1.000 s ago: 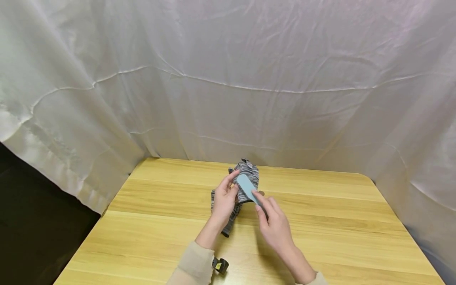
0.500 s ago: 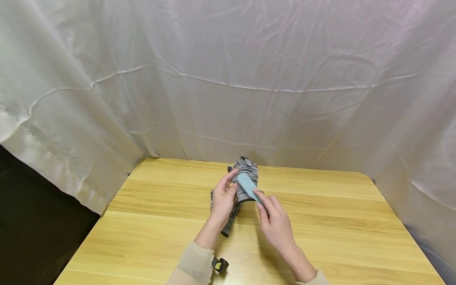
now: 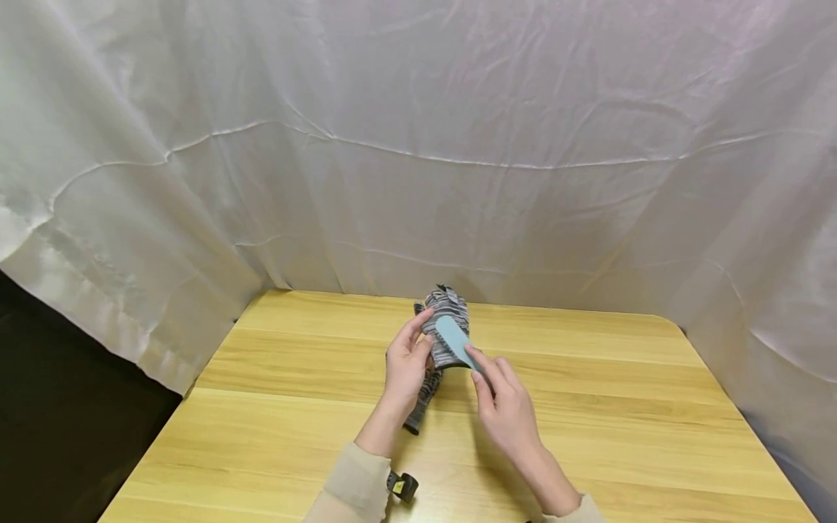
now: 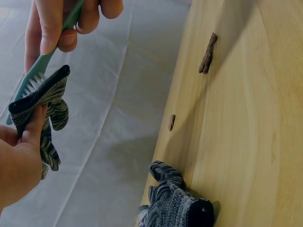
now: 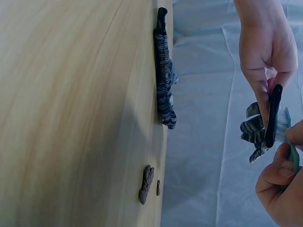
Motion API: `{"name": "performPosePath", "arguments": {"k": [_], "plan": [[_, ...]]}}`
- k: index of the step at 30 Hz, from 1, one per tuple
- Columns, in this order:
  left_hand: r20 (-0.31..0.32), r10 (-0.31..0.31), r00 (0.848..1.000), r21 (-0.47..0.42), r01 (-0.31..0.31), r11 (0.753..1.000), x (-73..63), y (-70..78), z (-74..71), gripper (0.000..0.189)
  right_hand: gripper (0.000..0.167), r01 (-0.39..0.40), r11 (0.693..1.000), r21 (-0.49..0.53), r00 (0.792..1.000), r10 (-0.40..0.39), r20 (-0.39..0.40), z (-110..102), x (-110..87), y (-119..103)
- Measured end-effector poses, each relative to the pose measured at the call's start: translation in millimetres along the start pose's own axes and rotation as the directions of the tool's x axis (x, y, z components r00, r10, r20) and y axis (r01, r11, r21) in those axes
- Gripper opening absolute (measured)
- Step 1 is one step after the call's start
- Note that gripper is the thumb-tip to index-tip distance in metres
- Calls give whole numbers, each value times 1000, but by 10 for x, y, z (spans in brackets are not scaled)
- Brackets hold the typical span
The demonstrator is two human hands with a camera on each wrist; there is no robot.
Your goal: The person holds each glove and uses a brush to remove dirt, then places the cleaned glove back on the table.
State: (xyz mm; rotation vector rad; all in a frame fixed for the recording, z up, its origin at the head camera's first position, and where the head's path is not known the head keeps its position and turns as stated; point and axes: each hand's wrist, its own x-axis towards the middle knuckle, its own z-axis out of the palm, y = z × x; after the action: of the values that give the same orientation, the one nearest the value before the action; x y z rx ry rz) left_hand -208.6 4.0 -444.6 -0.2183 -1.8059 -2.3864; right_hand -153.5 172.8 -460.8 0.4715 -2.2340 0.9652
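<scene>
Raised above the table, a knitted glove (image 3: 450,309), mottled black and grey with a black cuff (image 4: 40,90), is pinched by my left hand (image 3: 407,363) between thumb and fingers. My right hand (image 3: 508,407) grips the handle of a teal brush (image 3: 451,334), index finger stretched along its back. The brush's white bristles (image 4: 34,84) press against the glove near its cuff. A second matching glove (image 4: 173,201) lies on the table below, partly hidden by my left hand in the head view.
Two brown, lumpy pieces lie on the wooden table (image 3: 621,407), a longer one (image 4: 208,53) and a shorter one (image 4: 172,122). A pale grey curtain (image 3: 418,181) hangs behind the table's far edge. The black wrist camera (image 3: 404,487) sits at my left sleeve.
The held glove has shifted slightly left and up with my left hand. The brush has moved up a little across the glove; both grips stay the same.
</scene>
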Motion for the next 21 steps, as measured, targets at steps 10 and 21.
{"name": "performPosePath", "arguments": {"k": [10, 21], "plan": [[-2, 24, 1000, -28, -24, 999, 9, -9, 7, 46, 47, -54, 999, -1, 998, 54, 16, -14, -5, 28], [-20, 27, 999, -30, -28, 999, 17, 0, -18, 46, 46, -74, 997, 10, 997, 74, 19, -44, 4, 46]]}}
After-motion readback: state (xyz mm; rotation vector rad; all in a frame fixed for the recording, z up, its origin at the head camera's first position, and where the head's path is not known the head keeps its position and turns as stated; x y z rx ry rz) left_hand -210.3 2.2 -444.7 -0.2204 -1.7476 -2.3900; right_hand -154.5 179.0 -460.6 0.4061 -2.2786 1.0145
